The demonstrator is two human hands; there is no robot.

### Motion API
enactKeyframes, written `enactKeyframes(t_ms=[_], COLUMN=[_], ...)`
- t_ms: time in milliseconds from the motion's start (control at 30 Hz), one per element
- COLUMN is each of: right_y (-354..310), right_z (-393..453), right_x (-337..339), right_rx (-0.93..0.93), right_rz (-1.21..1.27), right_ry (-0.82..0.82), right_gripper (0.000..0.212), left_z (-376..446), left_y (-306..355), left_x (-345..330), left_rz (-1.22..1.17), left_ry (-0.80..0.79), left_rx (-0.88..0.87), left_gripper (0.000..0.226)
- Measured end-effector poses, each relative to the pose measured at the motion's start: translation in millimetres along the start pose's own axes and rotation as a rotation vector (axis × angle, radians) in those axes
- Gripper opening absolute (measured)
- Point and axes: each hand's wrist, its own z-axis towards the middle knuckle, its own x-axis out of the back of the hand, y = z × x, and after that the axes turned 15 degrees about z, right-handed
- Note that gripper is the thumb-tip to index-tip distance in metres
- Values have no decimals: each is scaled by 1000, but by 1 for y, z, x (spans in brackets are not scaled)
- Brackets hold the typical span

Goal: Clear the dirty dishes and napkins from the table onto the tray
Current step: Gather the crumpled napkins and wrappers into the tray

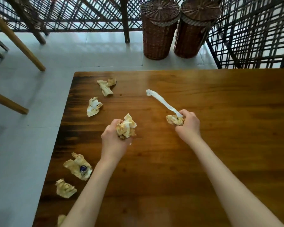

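Observation:
My left hand grips a wad of stained, crumpled napkins over the middle of the wooden table. My right hand holds another stained napkin ball together with a twisted white napkin strip that trails up and left across the wood. Several more dirty napkins lie along the table's left side: one at the far end, one below it, one with a blue scrap in it, one near the front. No tray or dishes are in view.
Two tall brown wicker baskets with lids stand on the pale tiled floor beyond the table. Dark lattice screens run behind them and at the right. Wooden chair legs stand at the far left.

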Motion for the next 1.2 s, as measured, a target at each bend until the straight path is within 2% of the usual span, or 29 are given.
enactKeyframes(t_ms=[200,367,833,933,1200], right_y=[24,55,200,220,265], right_z=[-65,-90,-113,-118,-128], right_x=[48,114,351,385,470], right_rx=[-97,-67,-57,-76,-100], right_rz=[62,73,16,18,98], right_ry=[83,96,33,37,99], right_gripper=[46,42,45,47,35], left_z=[-50,-91,-233,-251,-295], left_y=[30,82,276,311,389], left_x=[-4,-28,-169,-188,-231], left_rz=[19,10,-59,-79,-63], left_ry=[-114,-135,-59,-79,-190], left_rx=[-104,-173,-124,-133,-200], left_gripper=[43,41,43,42,44])
